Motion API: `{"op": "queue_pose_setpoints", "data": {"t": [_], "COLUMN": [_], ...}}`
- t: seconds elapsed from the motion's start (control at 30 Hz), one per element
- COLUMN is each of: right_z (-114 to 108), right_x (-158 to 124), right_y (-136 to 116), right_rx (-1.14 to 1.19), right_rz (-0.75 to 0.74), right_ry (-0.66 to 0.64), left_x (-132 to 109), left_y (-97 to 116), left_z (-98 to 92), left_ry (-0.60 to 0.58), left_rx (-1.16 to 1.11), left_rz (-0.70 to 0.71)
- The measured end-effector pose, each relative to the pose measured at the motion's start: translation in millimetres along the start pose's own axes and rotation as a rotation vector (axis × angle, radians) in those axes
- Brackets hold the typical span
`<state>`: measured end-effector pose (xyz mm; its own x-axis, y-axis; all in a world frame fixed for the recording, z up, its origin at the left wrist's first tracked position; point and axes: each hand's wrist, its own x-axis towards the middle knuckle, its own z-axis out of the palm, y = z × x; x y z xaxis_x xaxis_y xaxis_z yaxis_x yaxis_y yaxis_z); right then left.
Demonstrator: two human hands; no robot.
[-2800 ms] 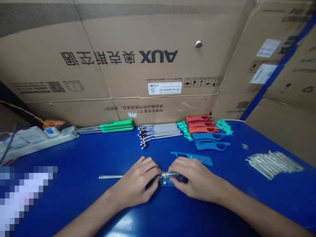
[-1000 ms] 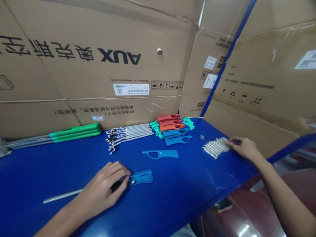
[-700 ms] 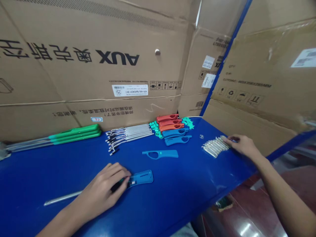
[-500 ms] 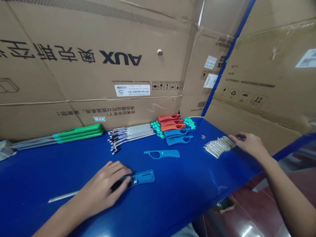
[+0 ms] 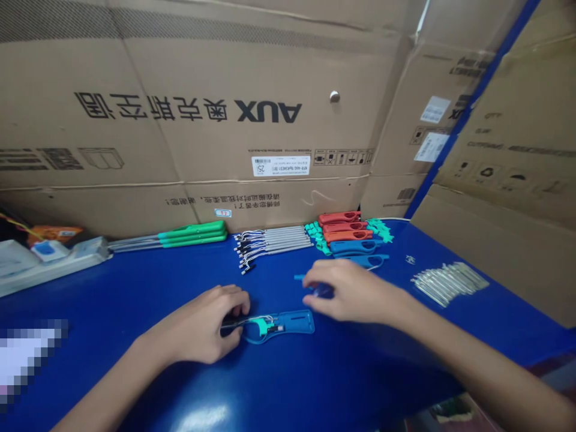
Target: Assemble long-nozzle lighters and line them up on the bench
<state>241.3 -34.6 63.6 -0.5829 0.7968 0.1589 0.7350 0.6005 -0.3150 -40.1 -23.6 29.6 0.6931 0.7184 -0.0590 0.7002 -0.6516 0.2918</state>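
Note:
My left hand (image 5: 200, 324) is closed around the dark end of a wired part lying in a blue plastic lighter shell (image 5: 292, 322). A green piece and thin wires show inside that shell, right of my fingers. My right hand (image 5: 353, 291) pinches a small dark blue part (image 5: 324, 291) between thumb and fingers. It hangs just above a second blue lighter shell (image 5: 299, 277), which is mostly hidden beneath that hand. The two hands are apart, and the metal rod is not visible.
Along the back of the blue table (image 5: 135, 294) lie green-handled lighters (image 5: 193, 231), wired metal tubes (image 5: 274, 240), and stacked red and blue shells (image 5: 346, 225). Loose metal tubes (image 5: 450, 283) lie at right, a power strip (image 5: 54, 258) at left. Cardboard boxes (image 5: 180, 132) wall the back.
My right hand has come from the metal tube pile to the middle, holding the dark part. The rod no longer sticks out left of my left hand. The view has swung left.

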Motion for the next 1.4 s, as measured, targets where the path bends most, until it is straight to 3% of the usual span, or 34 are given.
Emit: {"op": "queue_pose_setpoints", "data": {"t": [0.1,0.27,0.57,0.83,1.13,1.4], "right_z": [29,53,58,59,61,64], "right_x": [20,20,11,10,9,7], "right_y": [-19,-22,-14,-14,-18,-17], "right_rx": [-0.024,0.000,0.204,0.103,0.057,0.069], "right_rz": [-0.123,-0.145,-0.131,-0.191,-0.197,-0.198], "right_ry": [-0.159,-0.147,-0.135,-0.122,-0.104,-0.028], "left_x": [-1,1,8,9,9,5], "left_y": [-4,4,13,13,12,11], "left_z": [-1.3,2.1,16.1,17.7,19.3,7.8], "left_ry": [-0.004,0.033,0.082,0.169,0.207,0.258], "left_rx": [-0.009,-0.015,-0.061,0.077,0.072,0.032], "left_rz": [-0.032,0.012,0.082,0.213,0.232,0.267]}}
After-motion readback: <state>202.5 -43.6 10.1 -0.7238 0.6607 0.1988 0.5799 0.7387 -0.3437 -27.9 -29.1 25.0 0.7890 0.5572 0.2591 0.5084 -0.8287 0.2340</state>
